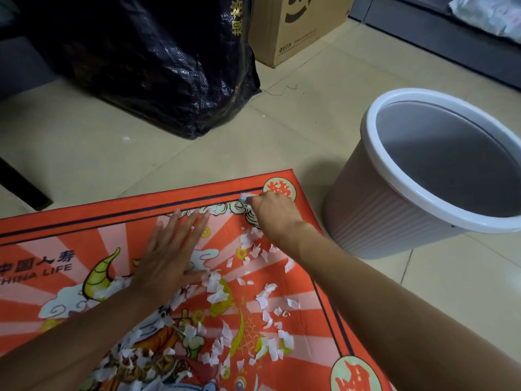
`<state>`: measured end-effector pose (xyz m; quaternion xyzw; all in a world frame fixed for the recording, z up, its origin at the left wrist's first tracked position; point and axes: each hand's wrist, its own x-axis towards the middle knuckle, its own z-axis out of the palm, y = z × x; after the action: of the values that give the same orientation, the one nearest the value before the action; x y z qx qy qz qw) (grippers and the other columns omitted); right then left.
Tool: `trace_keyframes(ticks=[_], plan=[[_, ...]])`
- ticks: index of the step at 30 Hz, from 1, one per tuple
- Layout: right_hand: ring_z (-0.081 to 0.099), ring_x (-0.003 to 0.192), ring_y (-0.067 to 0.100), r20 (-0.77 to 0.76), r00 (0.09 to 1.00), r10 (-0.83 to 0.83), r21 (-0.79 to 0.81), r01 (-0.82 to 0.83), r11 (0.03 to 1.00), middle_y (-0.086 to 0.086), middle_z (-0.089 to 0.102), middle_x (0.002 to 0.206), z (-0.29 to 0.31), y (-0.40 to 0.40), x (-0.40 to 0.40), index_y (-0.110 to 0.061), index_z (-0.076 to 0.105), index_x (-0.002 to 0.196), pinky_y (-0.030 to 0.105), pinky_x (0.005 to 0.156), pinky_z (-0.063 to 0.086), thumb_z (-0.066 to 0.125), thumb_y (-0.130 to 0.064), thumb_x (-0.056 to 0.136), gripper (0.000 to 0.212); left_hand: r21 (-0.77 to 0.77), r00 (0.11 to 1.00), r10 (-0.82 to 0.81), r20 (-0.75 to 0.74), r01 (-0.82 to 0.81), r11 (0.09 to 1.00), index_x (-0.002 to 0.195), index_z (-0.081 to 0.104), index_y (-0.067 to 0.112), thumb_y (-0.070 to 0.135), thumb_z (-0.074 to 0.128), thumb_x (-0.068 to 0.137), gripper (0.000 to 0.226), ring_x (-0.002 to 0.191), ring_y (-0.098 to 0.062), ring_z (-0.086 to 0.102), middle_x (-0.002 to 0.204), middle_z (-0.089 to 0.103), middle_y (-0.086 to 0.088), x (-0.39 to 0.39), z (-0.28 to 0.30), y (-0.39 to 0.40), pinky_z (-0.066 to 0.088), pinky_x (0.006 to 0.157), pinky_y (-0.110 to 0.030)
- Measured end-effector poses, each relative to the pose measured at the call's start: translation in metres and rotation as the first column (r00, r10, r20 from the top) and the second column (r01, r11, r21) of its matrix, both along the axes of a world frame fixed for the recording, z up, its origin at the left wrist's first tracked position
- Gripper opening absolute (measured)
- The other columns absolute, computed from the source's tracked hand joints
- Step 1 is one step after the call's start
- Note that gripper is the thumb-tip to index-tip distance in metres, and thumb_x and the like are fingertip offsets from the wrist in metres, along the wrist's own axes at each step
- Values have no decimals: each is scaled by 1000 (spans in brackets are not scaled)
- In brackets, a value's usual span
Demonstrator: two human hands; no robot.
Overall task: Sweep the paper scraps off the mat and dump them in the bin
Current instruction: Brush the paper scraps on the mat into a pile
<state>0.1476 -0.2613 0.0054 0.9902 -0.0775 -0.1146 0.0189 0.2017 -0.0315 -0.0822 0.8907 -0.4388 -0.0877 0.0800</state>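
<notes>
An orange-red printed mat (84,221) lies on the tiled floor, strewn with several white paper scraps (265,299) across its right half. My left hand (172,249) lies flat on the mat, palm down with fingers spread, just left of the scraps. My right hand (270,213) is at the mat's far right corner, its fingers pinched on a small white scrap (245,196). A grey bin with a white rim (375,176) stands on the floor just right of that corner, with nothing visible inside.
A large black plastic bag (158,57) sits on the floor beyond the mat. A cardboard box (293,26) stands behind it to the right. Dark furniture (439,38) runs along the top right. One stray scrap (126,139) lies on the tiles.
</notes>
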Motion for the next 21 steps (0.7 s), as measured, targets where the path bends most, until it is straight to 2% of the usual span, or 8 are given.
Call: trace_keyframes(ticks=[4,7,11,17,19,21], plan=[[59,108,27,11,999,45,35,-46,998,10,59,120,-1,11,-10,-22,43,141,33,81,47,46,1,90,56,-9,1000,22,2,-22,1000,155,-11,32,71,60,75,114,150,-22,-18,165,-7,4,0,1,0,-2,119,-49],[56,108,28,-28,996,90,53,-89,995,11,56,120,4,30,-23,-18,42,140,33,82,47,50,-2,91,52,34,999,35,31,-36,999,155,-12,31,79,47,77,108,150,-25,-15,164,-7,3,-2,0,3,-2,119,-48],[57,108,27,-37,982,185,55,-182,982,10,55,121,12,58,-41,-15,40,139,32,77,45,50,-6,93,48,133,994,99,48,-104,986,157,-4,26,86,14,77,102,150,-32,-5,165,0,-3,-5,-10,11,2,118,-51],[57,107,29,-46,973,224,87,-220,972,10,54,118,25,79,-53,-13,44,132,31,70,37,52,-6,93,40,152,988,152,24,-154,976,157,1,23,91,9,68,112,150,-37,1,164,2,-6,-1,-11,18,13,116,-58],[56,107,27,-25,978,206,75,-204,976,10,53,119,32,75,-45,-13,41,134,30,71,39,53,-6,93,44,170,985,171,9,-170,971,156,-4,22,96,5,61,121,150,-33,-4,163,-6,-2,8,-7,22,10,117,-56],[55,110,27,-10,985,170,56,-170,984,11,52,122,40,66,-33,-13,40,136,31,76,43,52,-4,92,46,172,980,199,-5,-196,965,154,-14,26,95,7,60,119,149,-30,-13,161,-16,2,20,-5,25,3,119,-53]])
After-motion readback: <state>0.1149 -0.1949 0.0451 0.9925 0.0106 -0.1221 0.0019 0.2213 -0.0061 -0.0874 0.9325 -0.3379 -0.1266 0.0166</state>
